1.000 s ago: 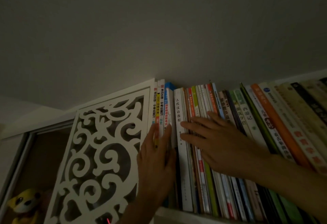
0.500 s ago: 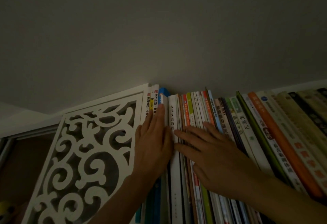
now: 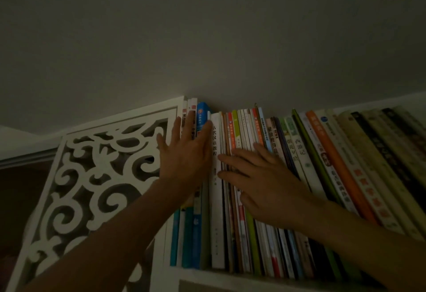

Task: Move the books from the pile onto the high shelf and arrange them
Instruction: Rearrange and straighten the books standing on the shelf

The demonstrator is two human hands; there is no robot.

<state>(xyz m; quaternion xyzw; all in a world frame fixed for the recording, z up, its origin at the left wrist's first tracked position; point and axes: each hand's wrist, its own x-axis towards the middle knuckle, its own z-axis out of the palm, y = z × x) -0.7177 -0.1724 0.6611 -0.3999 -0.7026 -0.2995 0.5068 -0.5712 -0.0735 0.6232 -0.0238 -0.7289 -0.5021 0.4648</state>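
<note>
Both hands have crept up the spines since a second ago: the left hand (image 3: pixel 186 153), earlier low on the leftmost books, now lies flat and open, fingers straight, pressing the blue-topped book (image 3: pixel 202 116) and its neighbours by the white fretwork panel (image 3: pixel 92 176). The right hand (image 3: pixel 260 176) rests open, fingers spread, on the spines beside the white book (image 3: pixel 216 199). Neither grips anything. This looks like squaring-up, with the row of books (image 3: pixel 299 153) already on the high shelf (image 3: pixel 230 279). They stand upright, long axes vertical, spines facing outward; those to the right lean slightly
</note>
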